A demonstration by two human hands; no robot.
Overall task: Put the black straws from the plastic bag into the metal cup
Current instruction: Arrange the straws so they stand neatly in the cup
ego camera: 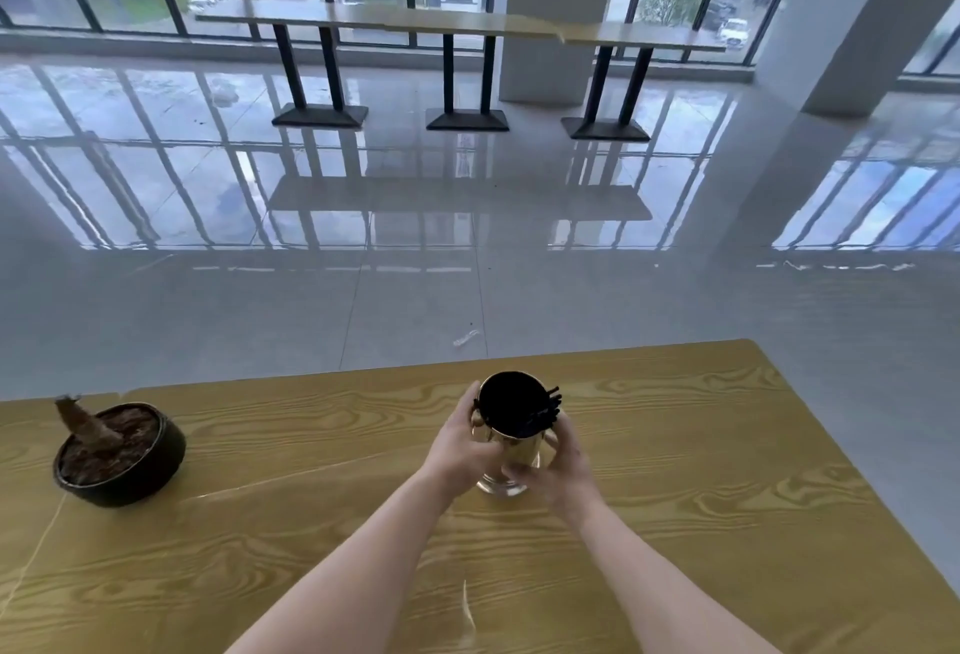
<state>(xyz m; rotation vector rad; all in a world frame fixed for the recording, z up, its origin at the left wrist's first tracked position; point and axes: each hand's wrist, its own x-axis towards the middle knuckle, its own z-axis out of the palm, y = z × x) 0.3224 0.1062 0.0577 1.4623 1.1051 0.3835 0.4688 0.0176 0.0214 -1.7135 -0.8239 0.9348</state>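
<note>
At the far left of the wood-grain table (727,445) stands a dark round pot (119,456) filled with brown soil, with a cut brown stump (83,425) leaning out of it towards the left. The pot is well apart from everything else on the table.

Near the middle of the table's far edge, the left hand (457,445) wraps its fingers around the left side of the metal cup (511,445), gripping it just below the rim. The cup is shiny and gold-toned, stands upright on the table, and its inside looks black. The black straws (550,406) are in the cup, bunched against its right inner wall, their tips poking over the rim. The right hand (561,466) curls around the cup's right side lower down, its fingertips pressed on the front wall. Both hands hold the cup between them.

On the glossy grey floor (208,315) beyond the table lies a small pale scrap (465,338), possibly clear plastic, too small to tell. Farther back, a long counter (415,22) on black legs runs along the windows.
</note>
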